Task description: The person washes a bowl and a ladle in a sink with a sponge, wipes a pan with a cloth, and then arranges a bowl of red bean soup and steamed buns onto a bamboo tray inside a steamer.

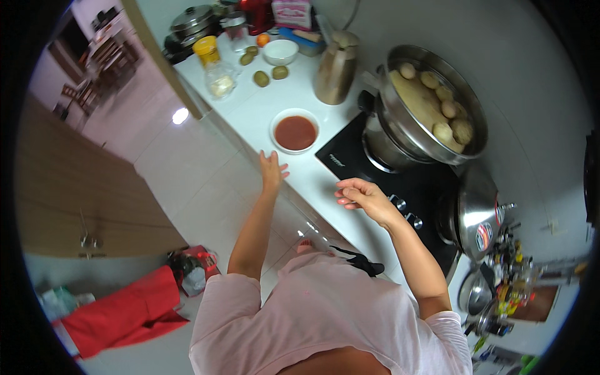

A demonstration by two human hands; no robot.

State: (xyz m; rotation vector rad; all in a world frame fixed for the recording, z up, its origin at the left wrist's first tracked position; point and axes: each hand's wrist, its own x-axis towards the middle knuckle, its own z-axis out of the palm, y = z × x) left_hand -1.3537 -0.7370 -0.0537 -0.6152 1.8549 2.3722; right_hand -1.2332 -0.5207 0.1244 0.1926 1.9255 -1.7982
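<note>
My left hand [272,169], fingers spread, is just below the near rim of a white bowl [295,131] of reddish-brown liquid on the white counter; it holds nothing. My right hand [358,194] hovers over the counter by the front edge of the black gas hob [344,157], fingers loosely curled, with no object visible in it. Beyond the hob's front, a wide steel steamer pan [433,150] with round pale pieces and a broad yellowish layer rests on a pot [384,140]. A metal vacuum jug [335,70] stands between the bowl and the wall.
Several green fruits [261,78], an empty white bowl [281,51], a yellow-lidded jar [206,50] and a clear bag [221,84] are at the counter's far end. A large lidded pot [476,213] sits on the hob's right. Bottles [513,293] and a steel pan [476,293] lie farther right.
</note>
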